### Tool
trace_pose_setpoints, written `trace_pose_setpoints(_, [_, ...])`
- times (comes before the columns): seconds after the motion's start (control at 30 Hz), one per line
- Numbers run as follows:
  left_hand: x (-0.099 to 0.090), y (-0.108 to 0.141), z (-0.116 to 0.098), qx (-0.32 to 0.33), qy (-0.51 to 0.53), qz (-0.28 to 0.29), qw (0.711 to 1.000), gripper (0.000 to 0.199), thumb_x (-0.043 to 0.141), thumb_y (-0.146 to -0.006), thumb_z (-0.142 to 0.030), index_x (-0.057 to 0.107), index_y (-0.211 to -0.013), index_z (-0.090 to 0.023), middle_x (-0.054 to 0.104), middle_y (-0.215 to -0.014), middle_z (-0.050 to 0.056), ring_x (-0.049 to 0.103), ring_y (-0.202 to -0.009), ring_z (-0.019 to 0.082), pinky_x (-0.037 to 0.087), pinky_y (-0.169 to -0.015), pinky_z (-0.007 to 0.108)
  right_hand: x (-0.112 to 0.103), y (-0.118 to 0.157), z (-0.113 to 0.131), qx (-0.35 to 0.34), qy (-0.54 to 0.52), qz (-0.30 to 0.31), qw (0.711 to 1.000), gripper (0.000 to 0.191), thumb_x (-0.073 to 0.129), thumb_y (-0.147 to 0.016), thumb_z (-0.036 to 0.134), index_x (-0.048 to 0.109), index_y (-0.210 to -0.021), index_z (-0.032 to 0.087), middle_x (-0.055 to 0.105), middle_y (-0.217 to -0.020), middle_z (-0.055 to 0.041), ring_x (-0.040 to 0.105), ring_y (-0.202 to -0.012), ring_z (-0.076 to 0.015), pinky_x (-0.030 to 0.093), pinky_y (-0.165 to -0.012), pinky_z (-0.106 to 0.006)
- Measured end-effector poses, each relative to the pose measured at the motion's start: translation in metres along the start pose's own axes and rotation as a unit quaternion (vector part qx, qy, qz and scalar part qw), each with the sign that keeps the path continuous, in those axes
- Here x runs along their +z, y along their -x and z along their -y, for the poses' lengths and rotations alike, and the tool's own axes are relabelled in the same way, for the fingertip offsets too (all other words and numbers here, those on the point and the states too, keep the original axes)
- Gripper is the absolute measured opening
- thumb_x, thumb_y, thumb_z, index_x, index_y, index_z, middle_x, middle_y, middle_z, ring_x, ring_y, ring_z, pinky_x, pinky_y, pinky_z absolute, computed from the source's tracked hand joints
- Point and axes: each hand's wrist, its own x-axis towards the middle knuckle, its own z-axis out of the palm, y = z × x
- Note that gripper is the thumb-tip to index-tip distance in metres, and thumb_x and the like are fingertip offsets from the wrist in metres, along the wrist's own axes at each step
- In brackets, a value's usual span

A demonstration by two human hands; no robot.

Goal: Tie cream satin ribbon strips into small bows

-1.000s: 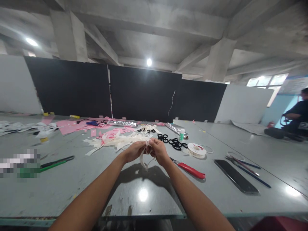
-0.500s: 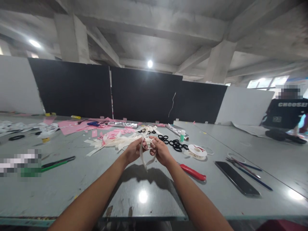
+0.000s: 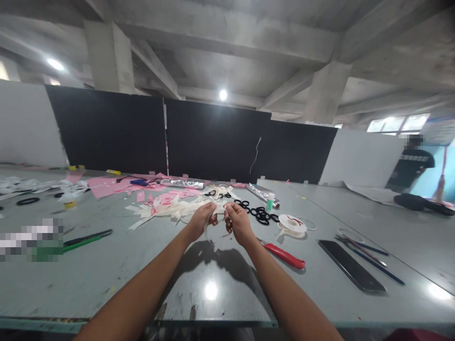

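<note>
My left hand (image 3: 202,221) and my right hand (image 3: 238,221) are raised close together over the grey table, a small gap between them. Both have their fingers pinched on a thin pale ribbon (image 3: 207,231), whose loose part hangs below the left fingers. Behind the hands lies a pile of cream ribbon strips (image 3: 177,209) with pink pieces (image 3: 161,201). Just to the right are several black rings (image 3: 262,215) and a white ribbon spool (image 3: 292,224).
Red-handled cutters (image 3: 285,255) lie beside my right forearm. A black phone (image 3: 350,266), tweezers (image 3: 369,251) and a green glue stick (image 3: 270,202) sit to the right. Green-edged tool (image 3: 87,239) at left. Black panels (image 3: 216,142) stand behind; a person (image 3: 412,163) is far right.
My hands have moved slightly apart, and the hanging ribbon shows less between them. The person at the far right has moved farther off.
</note>
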Motion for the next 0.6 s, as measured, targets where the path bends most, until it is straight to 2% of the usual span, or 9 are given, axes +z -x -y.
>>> trace_pose_setpoints(0.1, [0.0, -0.004, 0.007, 0.02, -0.068, -0.009, 0.997, 0.034, 0.063, -0.074, -0.047, 0.046, -0.07, -0.018, 0.048, -0.049, -0.006, 0.043, -0.042, 0.008, 0.034, -0.045, 0.02, 0.003, 0.004, -0.003, -0.085, 0.155, 0.009, 0.984, 0.022, 0.054, -0.083, 0.042, 0.059, -0.083, 0.021, 0.047, -0.057, 0.0048, 0.042, -0.044, -0.0094, 0.038, -0.042, -0.021])
trace_pose_setpoints(0.2, [-0.003, -0.007, 0.015, 0.04, -0.133, -0.025, 0.99, 0.026, 0.064, -0.072, -0.037, 0.046, -0.066, -0.019, 0.044, -0.044, -0.007, 0.038, -0.038, 0.007, 0.028, -0.042, 0.019, 0.007, 0.009, -0.002, -0.195, 0.329, 0.042, 0.923, 0.021, 0.05, -0.087, 0.035, 0.065, -0.08, 0.021, 0.059, -0.076, -0.0026, 0.056, -0.069, -0.0152, 0.046, -0.069, -0.027])
trace_pose_setpoints(0.27, [-0.004, -0.007, 0.021, 0.073, -0.188, -0.034, 0.979, 0.014, 0.061, -0.068, -0.023, 0.048, -0.064, -0.019, 0.045, -0.045, -0.007, 0.038, -0.04, 0.007, 0.027, -0.043, 0.019, 0.009, 0.01, -0.001, -0.226, 0.407, 0.005, 0.885, 0.021, 0.049, -0.088, 0.033, 0.066, -0.084, 0.022, 0.058, -0.097, -0.0062, 0.056, -0.078, -0.0163, 0.044, -0.077, -0.029])
trace_pose_setpoints(0.33, [-0.005, -0.007, 0.026, 0.103, -0.241, -0.05, 0.964, 0.008, 0.056, -0.065, -0.014, 0.05, -0.066, -0.018, 0.048, -0.05, -0.006, 0.041, -0.045, 0.008, 0.029, -0.045, 0.019, 0.007, 0.007, -0.002, -0.22, 0.437, -0.026, 0.872, 0.019, 0.049, -0.088, 0.031, 0.066, -0.086, 0.022, 0.056, -0.105, -0.0069, 0.055, -0.08, -0.0164, 0.044, -0.078, -0.029])
trace_pose_setpoints(0.43, [-0.004, -0.004, 0.027, 0.114, -0.272, -0.048, 0.954, 0.024, 0.054, -0.065, -0.013, 0.053, -0.088, -0.019, 0.054, -0.057, -0.007, 0.045, -0.049, 0.009, 0.032, -0.049, 0.019, 0.001, -0.002, -0.007, -0.18, 0.397, 0.005, 0.9, 0.017, 0.05, -0.086, 0.028, 0.065, -0.084, 0.022, 0.057, -0.089, -0.004, 0.056, -0.078, -0.0166, 0.047, -0.071, -0.028])
trace_pose_setpoints(0.53, [-0.002, 0.0, 0.024, 0.097, -0.254, -0.014, 0.962, 0.054, 0.055, -0.071, -0.017, 0.04, -0.123, -0.021, 0.056, -0.061, -0.007, 0.046, -0.049, 0.009, 0.033, -0.051, 0.019, -0.006, -0.008, -0.012, -0.11, 0.311, 0.011, 0.944, 0.018, 0.051, -0.084, 0.035, 0.064, -0.084, 0.022, 0.056, -0.075, -0.0006, 0.054, -0.059, -0.013, 0.046, -0.048, -0.022])
trace_pose_setpoints(0.6, [0.0, 0.001, 0.02, 0.104, -0.242, -0.009, 0.965, 0.063, 0.057, -0.072, -0.019, 0.034, -0.13, -0.02, 0.055, -0.06, -0.007, 0.046, -0.05, 0.009, 0.035, -0.054, 0.02, -0.007, -0.009, -0.015, -0.073, 0.249, -0.011, 0.966, 0.023, 0.051, -0.083, 0.041, 0.062, -0.085, 0.021, 0.054, -0.068, 0.0019, 0.048, -0.046, -0.0096, 0.043, -0.037, -0.02])
